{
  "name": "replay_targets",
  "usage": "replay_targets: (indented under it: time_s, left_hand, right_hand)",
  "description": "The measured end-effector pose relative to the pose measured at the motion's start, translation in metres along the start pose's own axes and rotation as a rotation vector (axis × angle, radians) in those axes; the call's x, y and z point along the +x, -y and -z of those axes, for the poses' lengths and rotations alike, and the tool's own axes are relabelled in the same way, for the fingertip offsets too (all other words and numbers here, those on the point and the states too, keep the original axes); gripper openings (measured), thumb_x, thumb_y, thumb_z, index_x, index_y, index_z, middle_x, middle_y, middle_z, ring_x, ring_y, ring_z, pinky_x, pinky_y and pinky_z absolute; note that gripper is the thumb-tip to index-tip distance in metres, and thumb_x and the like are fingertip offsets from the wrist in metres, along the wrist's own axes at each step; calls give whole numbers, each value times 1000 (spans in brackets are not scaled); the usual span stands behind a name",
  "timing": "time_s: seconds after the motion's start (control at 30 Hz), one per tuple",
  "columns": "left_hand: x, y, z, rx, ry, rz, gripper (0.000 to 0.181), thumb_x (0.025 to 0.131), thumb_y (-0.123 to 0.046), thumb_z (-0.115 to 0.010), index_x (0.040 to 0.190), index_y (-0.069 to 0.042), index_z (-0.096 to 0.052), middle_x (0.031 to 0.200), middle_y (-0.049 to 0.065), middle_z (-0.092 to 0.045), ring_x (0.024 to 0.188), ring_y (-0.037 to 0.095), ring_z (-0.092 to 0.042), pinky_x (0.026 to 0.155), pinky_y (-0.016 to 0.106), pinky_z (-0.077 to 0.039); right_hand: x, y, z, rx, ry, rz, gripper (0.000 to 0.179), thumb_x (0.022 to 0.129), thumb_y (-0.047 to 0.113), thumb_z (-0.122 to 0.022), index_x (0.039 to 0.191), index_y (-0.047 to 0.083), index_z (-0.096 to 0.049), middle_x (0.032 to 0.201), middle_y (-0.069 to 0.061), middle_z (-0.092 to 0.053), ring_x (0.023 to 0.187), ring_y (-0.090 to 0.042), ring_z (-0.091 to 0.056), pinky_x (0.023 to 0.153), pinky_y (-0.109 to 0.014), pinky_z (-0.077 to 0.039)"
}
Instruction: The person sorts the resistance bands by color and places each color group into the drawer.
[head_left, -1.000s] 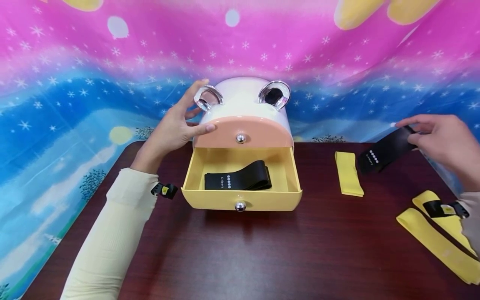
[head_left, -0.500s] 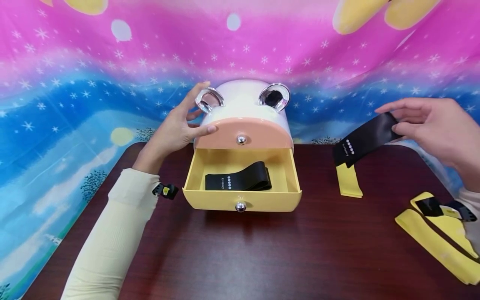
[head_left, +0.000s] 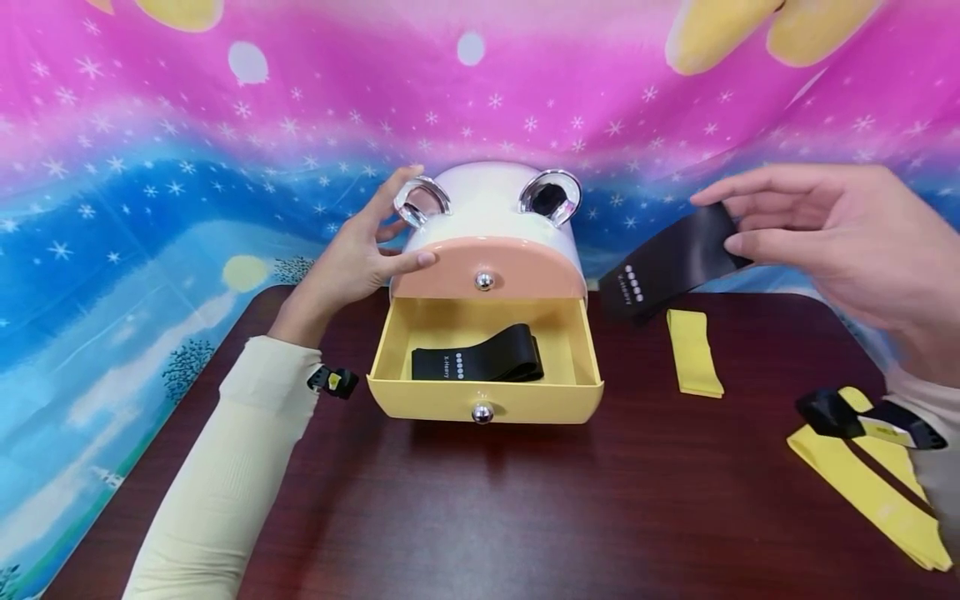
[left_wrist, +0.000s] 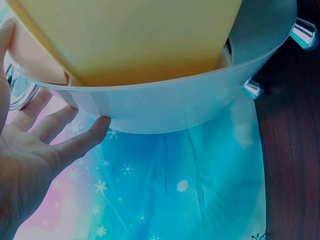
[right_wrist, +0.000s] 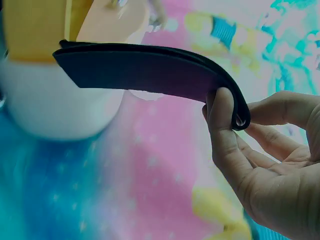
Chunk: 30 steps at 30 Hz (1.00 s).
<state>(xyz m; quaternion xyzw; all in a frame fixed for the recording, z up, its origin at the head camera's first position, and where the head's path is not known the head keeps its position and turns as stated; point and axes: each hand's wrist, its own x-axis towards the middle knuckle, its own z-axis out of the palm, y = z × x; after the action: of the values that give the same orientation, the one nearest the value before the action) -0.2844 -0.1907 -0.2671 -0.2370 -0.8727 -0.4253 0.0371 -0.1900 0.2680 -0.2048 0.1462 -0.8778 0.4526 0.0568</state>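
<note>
A white box with silver ears has its lower yellow drawer pulled out. My left hand steadies the box's left side, its thumb on the peach upper front; in the left wrist view, its spread fingers touch the white wall. One folded black resistance band, printed "X-Heavy", lies inside the drawer. To the right of the box, my right hand pinches the end of another black band between thumb and fingers. This band hangs in the air, its free end toward the box.
A folded yellow band lies on the dark wooden table right of the drawer. More yellow bands rest at the right, partly under my right wrist camera. A patterned cloth hangs behind the table.
My right hand has carried the black band leftward and up, past the single yellow band toward the box. My left hand keeps its place on the box.
</note>
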Motion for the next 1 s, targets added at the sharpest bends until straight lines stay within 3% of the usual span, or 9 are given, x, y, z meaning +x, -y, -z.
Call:
replay_targets:
  time_s: [0.2, 0.5, 0.77, 1.0]
  left_hand:
    - [0, -1, 0, -12, 0, 5, 96, 91, -34, -83, 160, -58, -21, 175, -5, -16, 153, 42, -40, 107, 64, -51]
    - [0, -2, 0, -20, 0, 25, 96, 92, -33, -83, 161, -56, -21, 175, -3, -17, 153, 42, -40, 107, 64, -52]
    - [0, -2, 0, -23, 3, 22, 95, 91, -38, -83, 158, -61, -21, 175, -3, -18, 152, 41, -41, 108, 63, -52]
    - [1, -1, 0, -16, -2, -4, 94, 92, -35, -82, 160, -58, -21, 174, -1, -19, 151, 43, -43, 109, 62, -51]
  right_hand:
    - [5, 33, -30, 124, 123, 27, 43, 101, 10, -69, 144, 13, -63, 134, -11, -68, 117, -24, -68, 85, -23, -62]
    - [11, 91, -101, 100, 251, 64, 35, 98, 6, -69, 129, 20, -74, 124, -3, -75, 113, -19, -73, 94, -29, -59]
    - [28, 93, -153, 211, 385, 55, 37, 97, 2, -65, 131, 14, -72, 128, -6, -72, 113, -24, -73, 93, -40, -62]
    - [35, 97, -177, 284, 400, 46, 37, 96, 1, -65, 131, 13, -72, 130, -7, -71, 113, -24, -71, 89, -40, -65]
